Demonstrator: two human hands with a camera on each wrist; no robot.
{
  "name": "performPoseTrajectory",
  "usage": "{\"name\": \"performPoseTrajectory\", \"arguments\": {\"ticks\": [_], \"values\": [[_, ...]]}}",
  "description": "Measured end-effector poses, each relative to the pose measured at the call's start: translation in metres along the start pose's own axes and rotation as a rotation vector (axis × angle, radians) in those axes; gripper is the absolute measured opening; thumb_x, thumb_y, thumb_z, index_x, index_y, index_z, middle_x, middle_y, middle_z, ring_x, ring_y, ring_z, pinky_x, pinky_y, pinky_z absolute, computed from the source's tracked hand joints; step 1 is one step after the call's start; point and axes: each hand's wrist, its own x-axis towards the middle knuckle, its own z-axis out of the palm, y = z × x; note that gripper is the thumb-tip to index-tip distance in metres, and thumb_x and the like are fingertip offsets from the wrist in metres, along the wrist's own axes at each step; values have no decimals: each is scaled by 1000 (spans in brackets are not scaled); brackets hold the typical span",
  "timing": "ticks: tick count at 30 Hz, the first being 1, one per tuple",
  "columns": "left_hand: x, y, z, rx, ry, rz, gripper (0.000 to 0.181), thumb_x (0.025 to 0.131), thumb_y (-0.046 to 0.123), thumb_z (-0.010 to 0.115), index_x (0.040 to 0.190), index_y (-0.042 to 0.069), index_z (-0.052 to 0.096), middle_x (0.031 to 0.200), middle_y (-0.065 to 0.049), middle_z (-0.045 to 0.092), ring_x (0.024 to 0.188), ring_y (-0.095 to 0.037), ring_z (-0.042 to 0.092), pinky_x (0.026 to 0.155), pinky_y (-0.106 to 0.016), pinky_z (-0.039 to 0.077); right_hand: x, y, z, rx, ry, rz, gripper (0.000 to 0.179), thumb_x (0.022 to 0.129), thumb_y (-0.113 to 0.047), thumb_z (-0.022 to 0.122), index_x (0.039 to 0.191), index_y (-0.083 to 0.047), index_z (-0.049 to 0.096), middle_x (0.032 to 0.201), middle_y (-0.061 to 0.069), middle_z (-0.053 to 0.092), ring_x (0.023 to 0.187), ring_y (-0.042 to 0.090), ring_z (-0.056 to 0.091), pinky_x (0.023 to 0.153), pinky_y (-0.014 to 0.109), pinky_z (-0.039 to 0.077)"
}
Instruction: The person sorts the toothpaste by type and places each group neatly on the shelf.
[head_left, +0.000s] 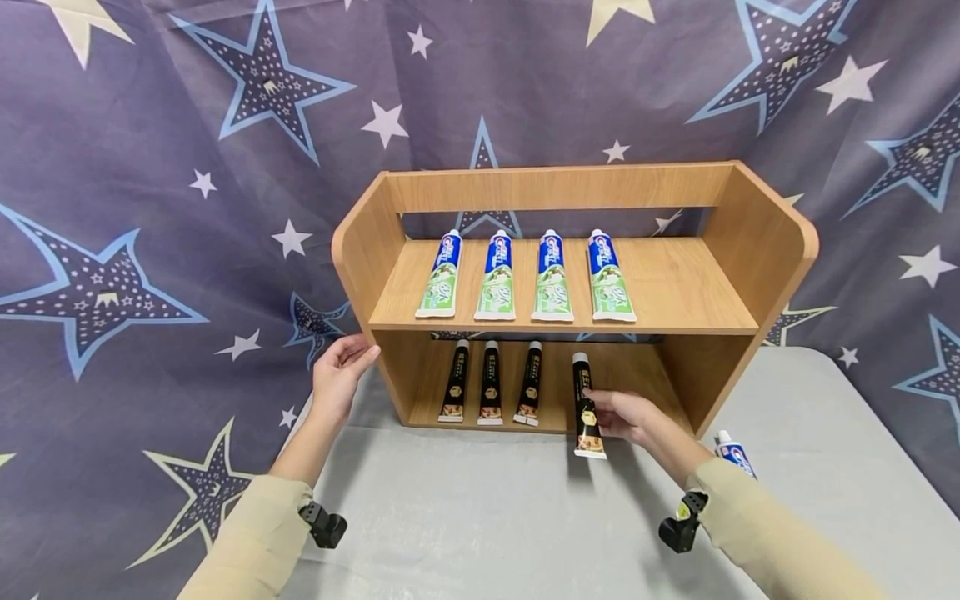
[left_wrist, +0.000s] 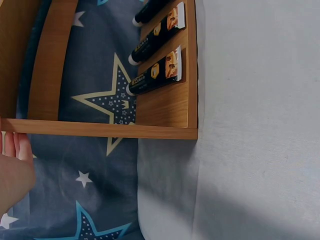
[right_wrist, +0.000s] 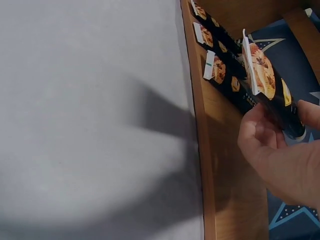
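My right hand (head_left: 626, 415) pinches a black toothpaste tube (head_left: 583, 392) between thumb and fingers, at the front of the lower shelf (head_left: 637, 375). The tube's white cap points toward the back; its flat crimped end (right_wrist: 250, 65) juts out past the shelf's front edge. Left of it, three black toothpaste tubes (head_left: 491, 383) lie in a row on that same board. With its fingertips, my left hand (head_left: 337, 375) touches the outer face of the wooden rack's left side panel (head_left: 367, 242). In the left wrist view, its fingers (left_wrist: 22, 147) meet that panel fairly straight.
Several blue-and-green toothpaste tubes (head_left: 551, 279) lie side by side on the upper shelf (head_left: 667, 275). Another blue tube (head_left: 735, 454) lies on the grey tabletop (head_left: 465, 517), right of the rack and partly behind my right forearm. A star-patterned curtain (head_left: 262, 208) hangs behind.
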Motion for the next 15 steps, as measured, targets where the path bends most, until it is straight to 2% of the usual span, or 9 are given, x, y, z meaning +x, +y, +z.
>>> {"name": "performPoseTrajectory", "arguments": {"ticks": [10, 15], "values": [[0, 0, 0, -2, -2, -1, 22, 85, -4, 66, 91, 16, 60, 82, 17, 65, 84, 3, 63, 78, -10, 54, 11, -3, -3, -19, -25, -12, 25, 97, -16, 49, 76, -17, 63, 72, -9, 65, 71, 5, 58, 68, 19, 49], [0, 1, 0, -1, -5, -1, 21, 86, -5, 66, 92, 15, 60, 82, 17, 65, 84, 3, 63, 78, -10, 54, 20, -5, -7, -48, -9, -6, 15, 92, -19, 63, 77, -17, 62, 73, -8, 63, 70, 6, 57, 67, 17, 48]]}}
